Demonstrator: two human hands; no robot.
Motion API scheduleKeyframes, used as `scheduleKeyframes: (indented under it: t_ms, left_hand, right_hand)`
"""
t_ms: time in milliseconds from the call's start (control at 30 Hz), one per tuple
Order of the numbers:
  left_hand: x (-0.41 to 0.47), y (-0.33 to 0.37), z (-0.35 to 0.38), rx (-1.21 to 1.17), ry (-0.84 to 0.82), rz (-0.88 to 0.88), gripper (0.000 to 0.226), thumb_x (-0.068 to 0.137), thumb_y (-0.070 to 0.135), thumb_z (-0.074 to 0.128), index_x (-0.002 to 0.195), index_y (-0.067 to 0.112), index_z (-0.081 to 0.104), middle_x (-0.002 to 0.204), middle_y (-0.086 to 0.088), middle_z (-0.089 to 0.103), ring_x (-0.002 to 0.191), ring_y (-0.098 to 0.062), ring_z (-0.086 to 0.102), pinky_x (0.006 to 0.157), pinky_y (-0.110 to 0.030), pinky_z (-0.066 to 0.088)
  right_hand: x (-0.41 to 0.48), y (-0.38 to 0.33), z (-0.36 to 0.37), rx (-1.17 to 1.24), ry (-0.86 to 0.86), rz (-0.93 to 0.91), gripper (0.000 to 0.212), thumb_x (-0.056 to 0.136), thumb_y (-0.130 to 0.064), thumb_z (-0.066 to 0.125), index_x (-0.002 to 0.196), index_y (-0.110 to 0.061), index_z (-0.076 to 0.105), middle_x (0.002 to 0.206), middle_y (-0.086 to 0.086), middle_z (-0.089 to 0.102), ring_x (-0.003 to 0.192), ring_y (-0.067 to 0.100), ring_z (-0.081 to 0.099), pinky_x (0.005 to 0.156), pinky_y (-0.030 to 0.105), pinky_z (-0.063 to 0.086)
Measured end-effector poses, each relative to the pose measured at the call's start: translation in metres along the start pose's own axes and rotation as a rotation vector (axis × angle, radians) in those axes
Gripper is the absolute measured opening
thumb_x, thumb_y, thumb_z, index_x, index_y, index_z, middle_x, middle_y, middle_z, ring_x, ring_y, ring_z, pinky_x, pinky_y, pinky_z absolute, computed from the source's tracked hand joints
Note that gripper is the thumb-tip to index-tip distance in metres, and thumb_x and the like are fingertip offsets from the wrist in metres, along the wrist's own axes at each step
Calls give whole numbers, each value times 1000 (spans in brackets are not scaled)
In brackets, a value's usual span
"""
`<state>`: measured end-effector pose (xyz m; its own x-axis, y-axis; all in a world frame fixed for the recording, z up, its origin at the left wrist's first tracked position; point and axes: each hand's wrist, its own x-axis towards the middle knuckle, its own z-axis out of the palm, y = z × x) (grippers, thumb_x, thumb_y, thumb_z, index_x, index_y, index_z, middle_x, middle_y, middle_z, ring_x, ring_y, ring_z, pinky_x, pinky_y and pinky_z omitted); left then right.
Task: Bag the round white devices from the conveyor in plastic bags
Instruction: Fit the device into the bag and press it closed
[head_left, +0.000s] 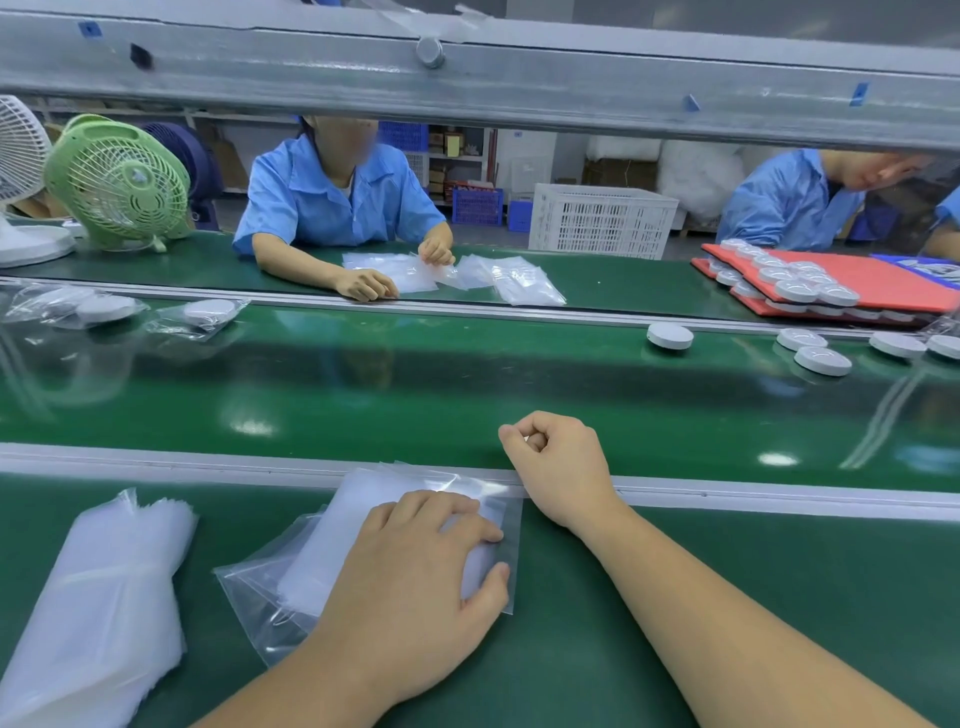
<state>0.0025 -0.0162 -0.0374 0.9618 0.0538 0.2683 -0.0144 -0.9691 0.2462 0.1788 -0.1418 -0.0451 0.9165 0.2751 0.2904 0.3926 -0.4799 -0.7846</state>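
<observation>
Left grip (415, 566) lay flat on a small stack of plastic bags (332, 551) on the green tabletop (701, 597). Its fingers were loosely spread on top and the thumb was at the stack's right edge, and it covered a good part of the stack. Right grip (556, 467) sat just beyond and to the right of it, on the metal rail (156, 462) beside the conveyor (415, 384). Its fingers were curled into a loose fist with nothing showing in it.

The loose round white devices were well beyond the right grip and off to its right. The nearest one (670, 336) was at the belt's far edge, with a few more further right, the last cut off by the frame. Far to the left of both grips, a couple of bagged devices (208, 313) lay on the belt, kinda blurry. A bigger heap of bags (98, 597) sat left of the left grip, clipped at the corner. Red trays (883, 280) holding more devices were past the belt on the right. An overhead beam (467, 78) blocked everything up top.
</observation>
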Motion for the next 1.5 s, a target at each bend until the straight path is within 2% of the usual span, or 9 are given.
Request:
scheduleKeyframes:
  t_ms: [900, 1033, 1200, 1400, 1500]
  left_hand:
    - [0, 2, -3, 48, -33, 5, 48, 88, 64, 28, 124, 46, 55, 132, 28, 45, 127, -3, 36, 107, -29, 28]
    - [-1, 7, -7, 160, -44, 33, 50, 90, 60, 24, 123, 42, 58, 130, 21, 50, 125, -11, 40, 106, -36, 30]
    - [0, 8, -10, 205, -51, 47, 54, 92, 60, 16, 122, 40, 56, 129, 20, 51, 123, -13, 40, 104, -36, 31]
    - [0, 8, -9, 179, -55, 15, 64, 89, 69, 6, 122, 42, 54, 128, 23, 50, 120, -9, 42, 100, -33, 33]
    - [-1, 7, -9, 112, -26, -9, 70, 88, 68, -2, 122, 44, 55, 129, 25, 48, 123, -5, 39, 102, -31, 32]
  right_hand:
    - [-1, 1, 1, 6, 23, -15, 32, 94, -39, 65, 64, -26, 62, 48, -15, 51, 50, 3, 48, 57, 23, 40]
    - [0, 2, 2, 7, 22, -6, 31, 93, -40, 65, 66, -25, 63, 49, -13, 50, 49, 5, 45, 56, 23, 39]
    - [1, 4, 2, 12, 20, 0, 30, 92, -41, 65, 67, -24, 64, 50, -13, 50, 50, 5, 45, 57, 24, 40]
    - [0, 4, 2, 9, 21, 3, 30, 93, -40, 65, 67, -25, 64, 49, -13, 51, 49, 4, 46, 56, 23, 38]
    - [1, 4, 2, 1, 23, 2, 30, 93, -41, 65, 67, -25, 64, 49, -14, 50, 50, 5, 47, 56, 22, 38]
